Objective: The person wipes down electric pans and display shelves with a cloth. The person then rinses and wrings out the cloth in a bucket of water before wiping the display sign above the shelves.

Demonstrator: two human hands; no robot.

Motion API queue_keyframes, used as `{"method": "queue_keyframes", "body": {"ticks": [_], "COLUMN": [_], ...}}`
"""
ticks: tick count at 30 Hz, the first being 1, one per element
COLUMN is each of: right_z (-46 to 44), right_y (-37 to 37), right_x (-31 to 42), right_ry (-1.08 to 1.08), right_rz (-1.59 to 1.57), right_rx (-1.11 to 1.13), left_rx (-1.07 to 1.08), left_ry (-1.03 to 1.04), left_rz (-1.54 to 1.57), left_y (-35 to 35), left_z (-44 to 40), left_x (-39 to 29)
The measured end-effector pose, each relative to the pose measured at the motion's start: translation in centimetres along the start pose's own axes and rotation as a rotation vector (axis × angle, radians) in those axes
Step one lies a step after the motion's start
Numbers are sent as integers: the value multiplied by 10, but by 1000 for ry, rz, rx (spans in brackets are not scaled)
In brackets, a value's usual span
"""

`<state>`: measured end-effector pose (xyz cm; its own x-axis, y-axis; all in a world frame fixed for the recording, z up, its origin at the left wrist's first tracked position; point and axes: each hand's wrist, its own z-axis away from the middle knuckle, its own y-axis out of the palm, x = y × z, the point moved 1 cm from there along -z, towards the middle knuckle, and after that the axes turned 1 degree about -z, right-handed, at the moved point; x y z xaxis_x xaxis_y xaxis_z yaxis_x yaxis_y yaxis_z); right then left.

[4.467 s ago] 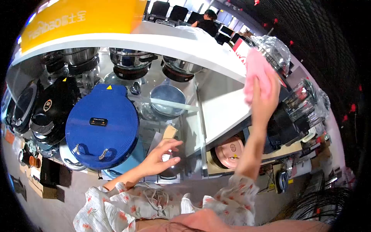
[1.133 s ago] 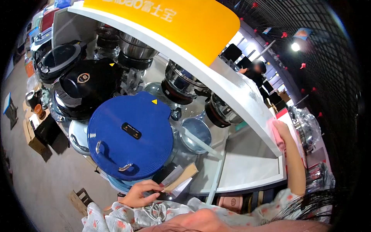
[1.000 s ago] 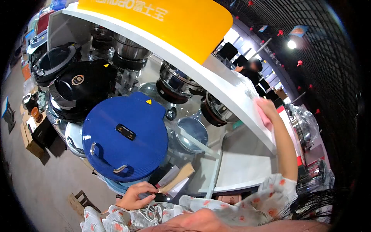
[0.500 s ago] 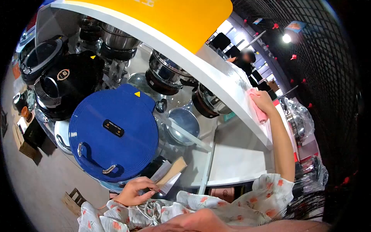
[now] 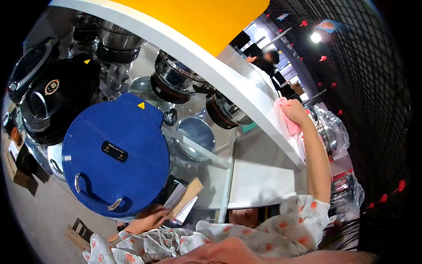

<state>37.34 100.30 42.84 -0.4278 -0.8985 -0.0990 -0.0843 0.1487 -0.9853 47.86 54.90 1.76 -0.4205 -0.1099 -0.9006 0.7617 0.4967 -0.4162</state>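
Observation:
My right hand (image 5: 295, 112) is closed on a pink cloth (image 5: 290, 125), which lies against the top of the white curved panel (image 5: 246, 99). At the lower edge of the display, my left hand (image 5: 151, 216) touches the end of a tan cardboard piece (image 5: 187, 194) with white papers beside it; its fingers are closed at that end. Just above my left hand is a round blue appliance (image 5: 115, 176) with two metal handles and a black label.
Black appliances (image 5: 57, 103) stand at the left. Steel pots (image 5: 176, 75) and a round glass-like pan (image 5: 195, 137) sit behind the blue appliance. Plastic-wrapped cookware (image 5: 332, 132) is at the right. A person (image 5: 266, 61) is in the background.
The view has shifted, so the display sits further left. My right hand has moved the cloth up along the panel. My left hand, earlier open, has closed at the cardboard and now sits partly under the blue appliance's edge.

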Motion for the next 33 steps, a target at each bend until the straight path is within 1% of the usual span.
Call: {"method": "queue_keyframes", "body": {"ticks": [1,2,4,5,7,10,12,15,17,18,19,21,24,27,29,31,33], "right_z": [22,42,81,89,100,66,22,-7,15,28,44,101,131,91,41,-7,-10], "right_y": [-7,-13,-17,-22,-28,-25,-13,10,8,6,5,-15,-16,-1,17,23,16], "right_x": [11,16,6,6,8,12,9,10,24,28,21,45,4,-25,-37,-14,54], "right_ry": [-24,-49,-157,-151,-137,-35,-129,-206,-183,-172,-233,-108,-253,-42,139,18,23], "right_rz": [0,3,-72,-102,-167,-133,-1,-247,-294,-319,-257,-190,-169,-141,-360,-148,-151], "right_rx": [34,68,46,94,193,176,108,-39,-36,-41,-64,54,6,-10,-27,-40,-51], "left_rx": [-77,-107,-167,-91,-136,-194,-220,-263,-285,-290,-296,-272,-170,-83,-146,-206,-213], "left_ry": [21,22,22,99,82,87,96,117,128,129,130,114,66,5,73,119,80], "left_rz": [21,11,-4,11,-11,-50,-64,-73,-92,-106,-121,-120,-83,-57,-16,-30,-48], "left_y": [4,5,3,-7,-4,3,13,32,33,21,10,2,9,16,17,9,0], "left_z": [2,3,5,-2,-4,-5,-3,1,0,0,0,-1,-2,1,-2,-4,-2], "left_x": [3,4,5,10,15,18,26,45,44,32,19,10,18,31,34,23,12]}}
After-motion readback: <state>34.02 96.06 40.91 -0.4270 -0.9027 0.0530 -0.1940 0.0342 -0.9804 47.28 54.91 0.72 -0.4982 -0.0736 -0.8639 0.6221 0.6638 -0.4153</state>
